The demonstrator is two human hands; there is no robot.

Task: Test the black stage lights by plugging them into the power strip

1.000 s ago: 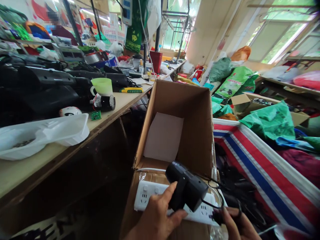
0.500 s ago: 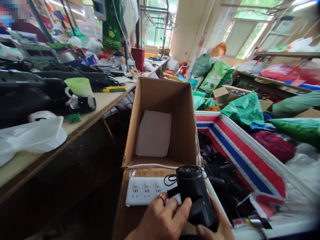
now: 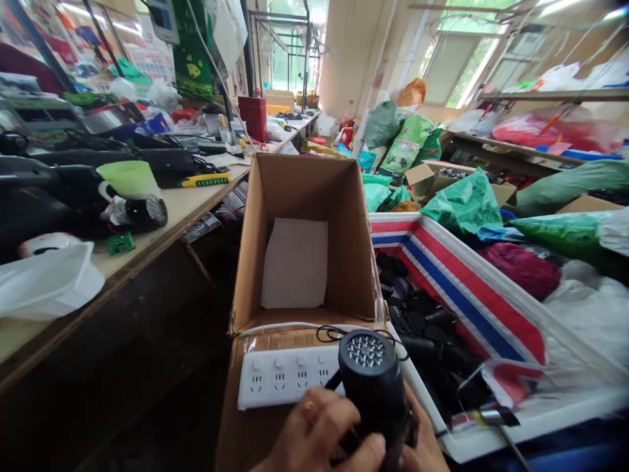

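Note:
A black LED flashlight [image 3: 372,380] stands nearly upright, its round face of many small LEDs turned up toward me. My right hand [image 3: 421,436] is closed around its right side and lower part. From the left, my left hand [image 3: 319,432] is closed with curled fingers against the lower body; part of its grip is hidden. A thin black cord [image 3: 331,334] loops behind the flashlight head. Just beyond my left hand, a white power strip [image 3: 265,393] lies on a cardboard surface [image 3: 228,423], partly covered by the flashlight and fingers.
An open cardboard box [image 3: 246,262] with a white sheet [image 3: 295,262] inside stands ahead. At right, a striped bin [image 3: 442,288] holds black items. The left workbench [image 3: 181,203] carries a pale green cup [image 3: 130,178], white tray [image 3: 63,282] and small circuit board [image 3: 120,244].
The flashlight has tilted so its LED face shows more fully toward me. My left hand has shifted lower along its body. The surroundings have slid slightly left in view.

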